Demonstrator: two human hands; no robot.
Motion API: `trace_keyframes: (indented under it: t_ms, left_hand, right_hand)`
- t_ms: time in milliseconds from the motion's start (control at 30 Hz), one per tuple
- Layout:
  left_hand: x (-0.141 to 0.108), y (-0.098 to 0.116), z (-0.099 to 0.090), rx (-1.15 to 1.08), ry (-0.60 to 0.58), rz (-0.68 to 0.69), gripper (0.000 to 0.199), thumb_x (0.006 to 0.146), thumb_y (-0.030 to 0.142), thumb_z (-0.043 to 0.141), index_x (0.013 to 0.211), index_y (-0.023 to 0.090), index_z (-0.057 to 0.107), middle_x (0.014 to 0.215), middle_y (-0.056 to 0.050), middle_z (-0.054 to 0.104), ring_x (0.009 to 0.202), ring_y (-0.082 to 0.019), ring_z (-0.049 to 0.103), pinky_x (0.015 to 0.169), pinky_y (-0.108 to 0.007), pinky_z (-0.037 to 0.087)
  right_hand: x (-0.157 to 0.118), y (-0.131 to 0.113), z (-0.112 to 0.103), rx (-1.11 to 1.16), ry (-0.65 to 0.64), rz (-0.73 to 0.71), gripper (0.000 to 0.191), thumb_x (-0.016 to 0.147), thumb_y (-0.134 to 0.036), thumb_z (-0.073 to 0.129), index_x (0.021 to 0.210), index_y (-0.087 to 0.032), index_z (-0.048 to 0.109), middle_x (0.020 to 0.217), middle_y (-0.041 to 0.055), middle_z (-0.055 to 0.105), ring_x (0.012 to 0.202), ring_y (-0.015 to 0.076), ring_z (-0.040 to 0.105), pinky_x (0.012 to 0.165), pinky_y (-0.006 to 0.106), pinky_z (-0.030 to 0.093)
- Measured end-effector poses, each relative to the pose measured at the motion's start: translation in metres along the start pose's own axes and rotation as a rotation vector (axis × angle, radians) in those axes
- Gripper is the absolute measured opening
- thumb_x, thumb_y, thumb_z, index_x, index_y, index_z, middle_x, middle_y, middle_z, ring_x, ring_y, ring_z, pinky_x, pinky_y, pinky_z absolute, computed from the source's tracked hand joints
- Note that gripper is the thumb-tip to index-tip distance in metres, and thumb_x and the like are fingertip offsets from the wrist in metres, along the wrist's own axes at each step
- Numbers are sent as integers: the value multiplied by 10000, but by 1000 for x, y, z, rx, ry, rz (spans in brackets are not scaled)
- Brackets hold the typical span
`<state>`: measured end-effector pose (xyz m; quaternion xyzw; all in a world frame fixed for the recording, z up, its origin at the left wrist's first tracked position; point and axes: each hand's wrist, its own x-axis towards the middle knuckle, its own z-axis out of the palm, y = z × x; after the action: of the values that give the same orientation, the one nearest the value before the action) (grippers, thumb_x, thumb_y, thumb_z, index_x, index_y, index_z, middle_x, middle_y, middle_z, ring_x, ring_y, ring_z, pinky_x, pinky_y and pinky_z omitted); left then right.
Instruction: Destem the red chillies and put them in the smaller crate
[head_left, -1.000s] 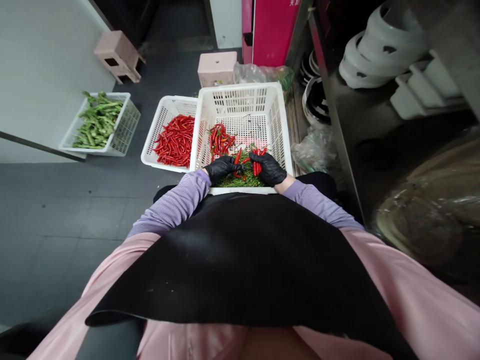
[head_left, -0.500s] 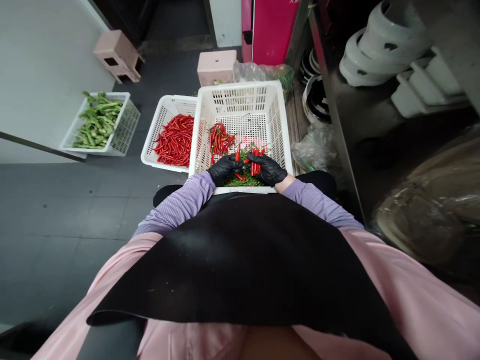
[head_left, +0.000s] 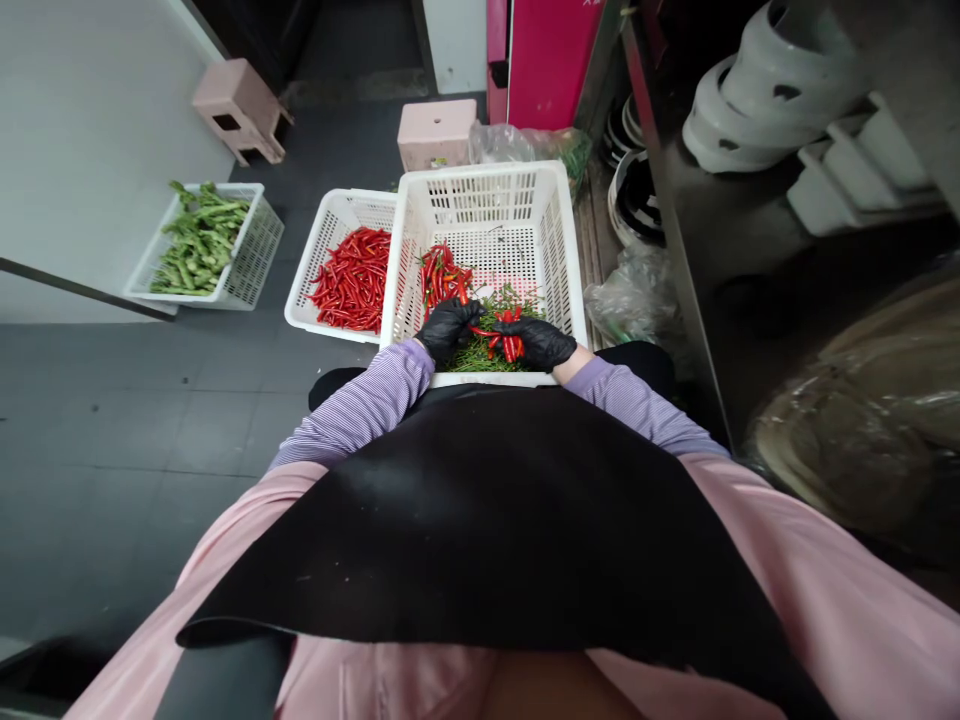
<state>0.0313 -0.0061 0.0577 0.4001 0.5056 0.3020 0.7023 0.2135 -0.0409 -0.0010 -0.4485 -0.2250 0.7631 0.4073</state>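
Both hands wear black gloves and work low over the near end of a large white basket (head_left: 572, 270). My right hand (head_left: 546, 343) is closed around a small bunch of red chili peppers (head_left: 511, 338), their tips fanning out toward the left. Close beside it, my left hand (head_left: 448, 328) has its fingers pinched at one end of a single red chili pepper (head_left: 484, 331) that bridges the gap between the hands; the exact grip is partly hidden. Green stems (head_left: 480, 357) lie beneath the hands. A pile of red chilies with stems (head_left: 441, 272) rests in the basket beyond my left hand.
Left of the large basket, a smaller white basket (head_left: 301, 290) holds many red chilies. Farther left stands a basket (head_left: 259, 240) of green vegetables. A pink stool (head_left: 437, 133) and plastic bags (head_left: 634, 300) lie around the large basket. A metal shelf (head_left: 679, 235) runs along the right.
My left hand has lowered slightly, and the upright chili at its fingertips is no longer there. The bunch in my right hand has tilted and spread. The view has shifted slightly.
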Motion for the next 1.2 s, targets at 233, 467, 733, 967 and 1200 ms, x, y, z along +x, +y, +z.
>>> trace_keyframes:
  t_ms: [233, 467, 733, 967, 1200]
  left_hand:
    - [3, -14, 9, 209, 124, 168, 408, 857, 352, 1005, 808, 189, 635, 601, 59, 538, 591, -98, 498, 568, -244, 396]
    - [1, -10, -7, 200, -20, 8, 456, 953, 438, 840, 683, 212, 550, 505, 59, 403, 465, -84, 326, 477, -246, 259]
    - [3, -10, -17, 797, 60, 8, 408, 984, 543, 770, 773, 209, 667, 664, -48, 636, 673, -208, 628, 677, -333, 523]
    - [-5, -15, 5, 1219, -163, 236, 440, 938, 547, 824, 1237, 225, 831, 1020, -101, 837, 973, -272, 764, 922, -355, 583]
    - [-5, -9, -15, 1178, -14, 124, 319, 865, 537, 913, 907, 223, 874, 740, -66, 738, 822, -247, 719, 784, -313, 541]
  right_hand:
    - [1, 9, 8, -89, -67, -141, 382, 596, -339, 1074, 769, -241, 748, 736, -9, 780, 854, 248, 770, 824, 381, 649]
    - [2, 12, -1, -227, -83, -310, 448, 544, -434, 1087, 780, -243, 756, 784, -20, 774, 852, 223, 701, 863, 383, 595]
    - [4, 6, -2, -38, 38, -329, 402, 649, -393, 1052, 840, -251, 728, 769, -35, 739, 879, 227, 739, 875, 392, 624]
    - [2, 7, 3, -41, -6, -242, 379, 566, -347, 1063, 752, -226, 756, 813, 15, 824, 909, 254, 775, 896, 398, 652]
    - [-7, 5, 7, -158, 161, -279, 343, 643, -347, 1023, 730, -228, 713, 689, -22, 679, 810, 215, 697, 838, 377, 592]
